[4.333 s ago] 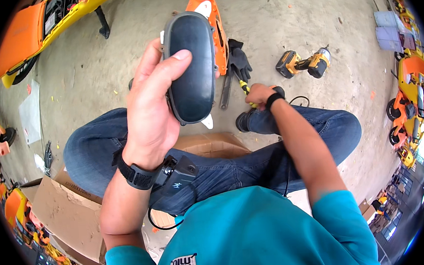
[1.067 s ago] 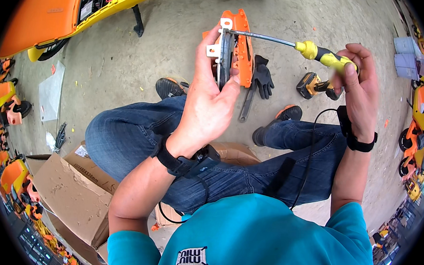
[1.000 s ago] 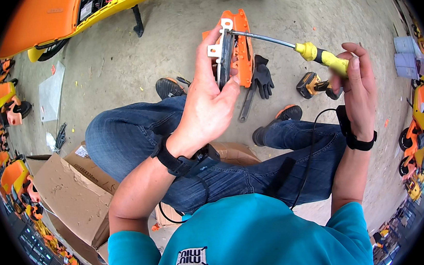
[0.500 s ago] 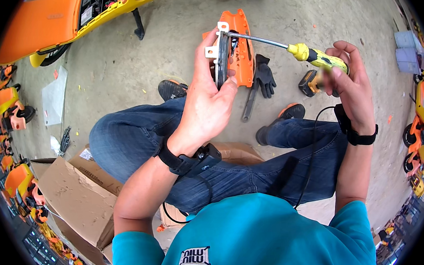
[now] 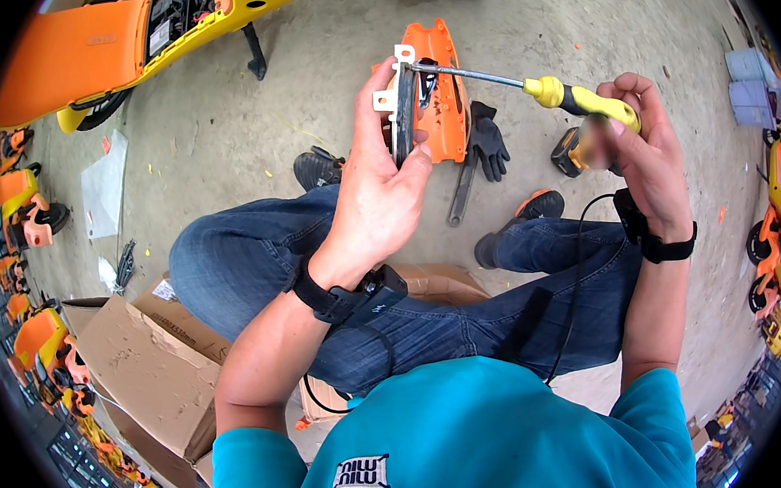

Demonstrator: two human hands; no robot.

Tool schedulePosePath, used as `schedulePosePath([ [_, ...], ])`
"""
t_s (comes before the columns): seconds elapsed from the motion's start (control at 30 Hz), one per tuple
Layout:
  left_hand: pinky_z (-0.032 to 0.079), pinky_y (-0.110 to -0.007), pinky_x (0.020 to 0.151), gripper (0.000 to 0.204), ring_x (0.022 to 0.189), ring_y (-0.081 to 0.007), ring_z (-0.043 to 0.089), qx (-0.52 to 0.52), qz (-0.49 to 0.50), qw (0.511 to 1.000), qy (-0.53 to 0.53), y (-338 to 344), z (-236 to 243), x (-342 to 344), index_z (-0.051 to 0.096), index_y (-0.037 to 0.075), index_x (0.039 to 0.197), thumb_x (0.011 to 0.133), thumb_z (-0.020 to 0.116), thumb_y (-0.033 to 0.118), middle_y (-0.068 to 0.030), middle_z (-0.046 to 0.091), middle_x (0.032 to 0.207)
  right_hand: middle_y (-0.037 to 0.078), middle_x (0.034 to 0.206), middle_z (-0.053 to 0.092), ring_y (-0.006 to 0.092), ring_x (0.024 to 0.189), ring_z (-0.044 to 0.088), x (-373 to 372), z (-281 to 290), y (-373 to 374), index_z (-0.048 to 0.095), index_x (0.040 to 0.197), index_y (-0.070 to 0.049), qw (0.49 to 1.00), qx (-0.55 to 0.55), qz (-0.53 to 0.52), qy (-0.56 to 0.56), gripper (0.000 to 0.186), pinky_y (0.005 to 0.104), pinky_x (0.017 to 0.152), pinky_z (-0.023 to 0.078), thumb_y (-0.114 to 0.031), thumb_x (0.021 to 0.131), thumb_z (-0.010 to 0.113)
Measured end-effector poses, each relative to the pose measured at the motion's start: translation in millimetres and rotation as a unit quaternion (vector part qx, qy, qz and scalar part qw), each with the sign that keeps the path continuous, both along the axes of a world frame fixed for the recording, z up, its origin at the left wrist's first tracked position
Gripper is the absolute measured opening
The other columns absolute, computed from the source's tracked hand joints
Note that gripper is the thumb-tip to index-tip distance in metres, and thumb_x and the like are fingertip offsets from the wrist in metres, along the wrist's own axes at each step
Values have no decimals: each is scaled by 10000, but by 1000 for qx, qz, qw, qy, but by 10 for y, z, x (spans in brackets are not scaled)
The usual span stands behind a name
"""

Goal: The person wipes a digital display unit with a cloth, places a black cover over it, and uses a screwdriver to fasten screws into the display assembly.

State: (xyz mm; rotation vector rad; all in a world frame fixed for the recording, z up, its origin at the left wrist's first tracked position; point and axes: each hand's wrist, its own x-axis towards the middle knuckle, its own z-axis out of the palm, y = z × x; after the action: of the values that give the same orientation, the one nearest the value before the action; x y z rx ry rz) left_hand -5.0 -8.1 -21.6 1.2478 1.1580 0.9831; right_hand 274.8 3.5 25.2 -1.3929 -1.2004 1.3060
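My left hand (image 5: 374, 200) is closed round a narrow dark part with white mounting tabs (image 5: 407, 122), held up on edge between fingers and thumb. My right hand (image 5: 652, 156) grips a screwdriver (image 5: 569, 99) by the end of its yellow and black handle. Its long metal shaft runs leftward, and the tip meets the part close to the upper white tab. A blurred patch covers the spot by my right thumb. Behind the part lies an orange plastic shell (image 5: 447, 120) on the floor, partly hidden by the part and my left hand.
Beside the shell are a dark glove (image 5: 489, 148) and a metal bar-like tool (image 5: 462, 195). A yellow and black power tool (image 5: 568, 153) sits below my right hand. Cardboard boxes (image 5: 148, 371) stand at my left. An orange and yellow scooter (image 5: 75, 53) fills the far left.
The screwdriver's handle has turned about its length, showing a different face. Part and tip have shifted slightly left in view, still touching. Both hands keep their holds.
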Motion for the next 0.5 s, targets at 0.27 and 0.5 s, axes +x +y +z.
schedulePosePath([
  [0.27,474,-260,820,744,1030,-117,527,-4,1,1000,-3,-11,0,6,192,148,1547,888,468,-62,-70,503,1216,41,952,584,94,653,549,-102,87,-13,388,1324,-27,999,-23,-27,-7,416,230,570,433,-219,999,561],
  [0.5,472,-264,833,749,1040,-123,520,-8,-3,1000,15,-13,17,-3,186,132,1547,883,467,-70,-71,500,1212,71,1128,552,117,734,588,106,42,50,373,1369,-36,995,-94,5,-13,468,243,618,481,-198,981,580],
])
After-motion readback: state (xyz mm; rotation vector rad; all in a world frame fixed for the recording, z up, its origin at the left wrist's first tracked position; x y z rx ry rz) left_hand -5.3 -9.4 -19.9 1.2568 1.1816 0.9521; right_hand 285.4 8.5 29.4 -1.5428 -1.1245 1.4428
